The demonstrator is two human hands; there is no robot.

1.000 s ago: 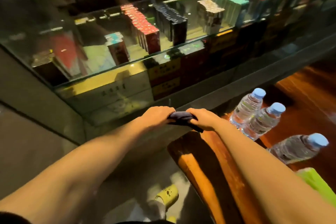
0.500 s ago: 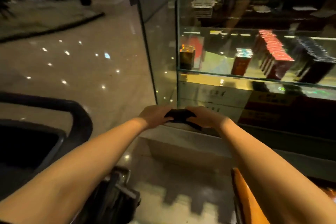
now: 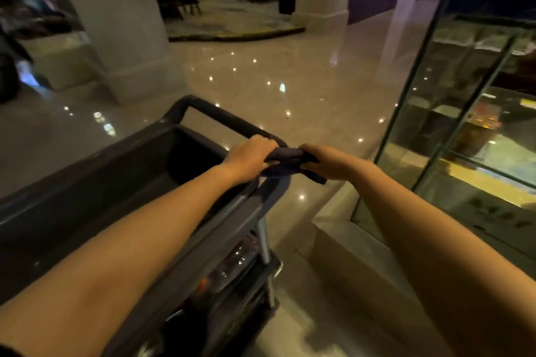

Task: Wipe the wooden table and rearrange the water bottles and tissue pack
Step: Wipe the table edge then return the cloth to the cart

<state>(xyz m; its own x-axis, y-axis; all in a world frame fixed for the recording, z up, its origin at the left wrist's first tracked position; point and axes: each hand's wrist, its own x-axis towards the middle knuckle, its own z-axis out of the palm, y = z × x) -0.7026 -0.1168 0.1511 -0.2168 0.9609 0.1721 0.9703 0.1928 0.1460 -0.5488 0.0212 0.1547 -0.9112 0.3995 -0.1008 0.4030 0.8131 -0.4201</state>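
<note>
Both hands, left hand (image 3: 248,156) and right hand (image 3: 326,161), grip a dark cloth (image 3: 285,161) stretched between them above a gray cart (image 3: 139,165), with a glass display case (image 3: 470,136) just to the right.

Cloth (image 3: 285,155): dark, soft fabric. Cart (image 3: 121,182): matt grey plastic, metal post. Floor (image 3: 261,87): glossy polished stone. Case (image 3: 470,113): glass.

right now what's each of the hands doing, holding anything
Left hand: closed on one end of the dark cloth.
Right hand: closed on the other end of the same cloth.
</note>
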